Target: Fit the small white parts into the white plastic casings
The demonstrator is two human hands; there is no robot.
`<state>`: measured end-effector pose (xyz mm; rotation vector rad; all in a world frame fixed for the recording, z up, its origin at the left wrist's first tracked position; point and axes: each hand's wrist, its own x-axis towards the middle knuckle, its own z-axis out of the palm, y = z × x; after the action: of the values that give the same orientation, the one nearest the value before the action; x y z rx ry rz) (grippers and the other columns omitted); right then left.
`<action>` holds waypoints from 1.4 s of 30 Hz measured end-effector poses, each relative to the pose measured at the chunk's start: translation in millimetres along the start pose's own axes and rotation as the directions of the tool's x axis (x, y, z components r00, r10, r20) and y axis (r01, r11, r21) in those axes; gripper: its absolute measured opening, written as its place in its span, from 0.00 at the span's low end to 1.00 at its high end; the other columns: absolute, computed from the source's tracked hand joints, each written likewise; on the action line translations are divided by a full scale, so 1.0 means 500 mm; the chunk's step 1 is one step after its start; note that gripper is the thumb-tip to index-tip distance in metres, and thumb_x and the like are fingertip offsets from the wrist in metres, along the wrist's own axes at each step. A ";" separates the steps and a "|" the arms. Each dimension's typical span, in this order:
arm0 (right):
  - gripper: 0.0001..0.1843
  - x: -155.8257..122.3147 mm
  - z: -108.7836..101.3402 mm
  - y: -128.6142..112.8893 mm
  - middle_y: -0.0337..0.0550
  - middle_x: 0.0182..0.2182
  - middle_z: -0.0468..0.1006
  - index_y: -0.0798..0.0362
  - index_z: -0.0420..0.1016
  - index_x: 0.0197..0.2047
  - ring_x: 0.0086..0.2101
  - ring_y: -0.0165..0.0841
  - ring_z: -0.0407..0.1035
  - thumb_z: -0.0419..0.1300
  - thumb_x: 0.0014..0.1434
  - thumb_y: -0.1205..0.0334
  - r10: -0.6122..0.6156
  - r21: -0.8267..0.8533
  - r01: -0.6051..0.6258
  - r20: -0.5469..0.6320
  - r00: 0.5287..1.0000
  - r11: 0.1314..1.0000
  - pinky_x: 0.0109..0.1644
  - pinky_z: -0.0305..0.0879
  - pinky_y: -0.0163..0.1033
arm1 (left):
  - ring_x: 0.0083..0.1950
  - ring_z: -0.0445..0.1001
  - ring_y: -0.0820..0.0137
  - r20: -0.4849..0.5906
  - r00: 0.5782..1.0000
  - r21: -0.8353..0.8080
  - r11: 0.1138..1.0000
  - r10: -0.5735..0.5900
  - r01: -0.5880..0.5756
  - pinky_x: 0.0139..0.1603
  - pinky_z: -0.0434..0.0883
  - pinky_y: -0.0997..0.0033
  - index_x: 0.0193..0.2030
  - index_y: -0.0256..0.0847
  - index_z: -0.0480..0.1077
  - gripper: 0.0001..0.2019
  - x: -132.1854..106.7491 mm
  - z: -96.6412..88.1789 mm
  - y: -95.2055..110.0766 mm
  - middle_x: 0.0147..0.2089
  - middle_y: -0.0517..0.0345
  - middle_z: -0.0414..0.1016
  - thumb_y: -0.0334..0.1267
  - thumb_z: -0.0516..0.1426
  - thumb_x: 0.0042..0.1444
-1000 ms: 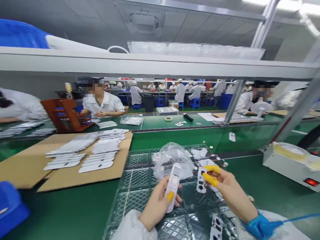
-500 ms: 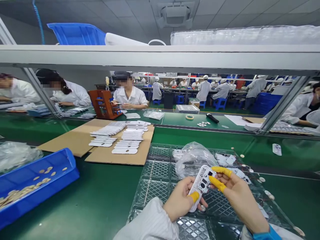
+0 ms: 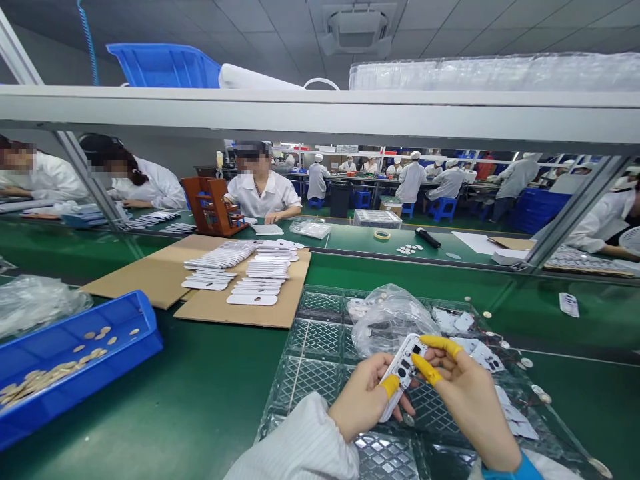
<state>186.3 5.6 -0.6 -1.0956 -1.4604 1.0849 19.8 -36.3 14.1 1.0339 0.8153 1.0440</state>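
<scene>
Blue plastic bin down at lower left, with a bunch of small tan discs piled in it. Bottom center, left hand is closed around a white plastic housing over a clear grid tray, while right hand pinches its upper edge with yellow-capped fingers. Print on the housing is too small to read.

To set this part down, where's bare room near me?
Bare green mat lies between the blue bin and the clear tray, below the cardboard sheet; another strip runs right of the tray. The tray is crowded: plastic bag, white parts, your left hand and right hand.
</scene>
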 end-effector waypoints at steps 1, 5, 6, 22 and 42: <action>0.23 -0.002 0.000 0.000 0.43 0.35 0.69 0.51 0.65 0.47 0.37 0.37 0.66 0.65 0.50 0.55 -0.008 -0.010 0.008 -0.008 1.000 1.000 0.39 0.69 0.41 | 0.25 0.74 0.74 -0.004 1.000 0.004 1.000 0.005 -0.005 0.19 0.62 0.81 0.41 0.36 0.63 0.14 -0.001 0.000 0.001 0.41 0.48 0.73 0.44 0.55 0.54; 0.25 -0.001 -0.004 0.004 0.41 0.33 0.69 0.51 0.63 0.48 0.35 0.37 0.66 0.66 0.49 0.55 -0.014 -0.019 0.013 -0.058 0.998 1.000 0.37 0.69 0.40 | 0.25 0.74 0.74 0.007 1.000 -0.008 1.000 0.012 -0.012 0.19 0.62 0.81 0.40 0.36 0.64 0.13 -0.002 -0.003 0.003 0.39 0.49 0.74 0.43 0.56 0.53; 0.26 0.000 -0.005 0.003 0.41 0.32 0.69 0.50 0.63 0.48 0.35 0.37 0.66 0.66 0.48 0.55 -0.010 -0.013 0.009 -0.070 0.998 1.000 0.36 0.69 0.39 | 0.24 0.74 0.74 0.016 1.000 -0.014 1.000 0.010 -0.009 0.19 0.62 0.81 0.40 0.36 0.64 0.13 -0.002 -0.003 0.003 0.39 0.49 0.74 0.44 0.56 0.53; 0.10 -0.014 -0.022 -0.032 0.35 0.24 0.67 0.51 0.73 0.37 0.24 0.29 0.56 0.62 0.53 0.56 0.166 0.142 -0.190 0.165 0.972 0.971 0.28 0.56 0.34 | 0.28 0.73 0.72 0.087 0.995 0.040 0.998 -0.055 0.052 0.30 0.67 0.73 0.40 0.37 0.66 0.14 -0.011 0.001 0.011 0.36 0.51 0.74 0.44 0.58 0.51; 0.08 0.079 -0.108 0.014 0.37 0.22 0.70 0.53 0.67 0.34 0.21 0.31 0.64 0.59 0.51 0.60 0.084 -0.010 -0.085 -0.096 0.992 0.996 0.23 0.65 0.37 | 0.39 0.70 0.69 -0.225 0.970 0.092 0.993 0.095 -0.076 0.44 0.67 0.67 0.40 0.37 0.68 0.08 -0.012 -0.011 0.030 0.39 0.51 0.73 0.32 0.55 0.53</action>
<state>235.9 50.9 6.6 -1.2121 -1.3587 1.0680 8.7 -38.2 26.7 1.0383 1.0154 1.2268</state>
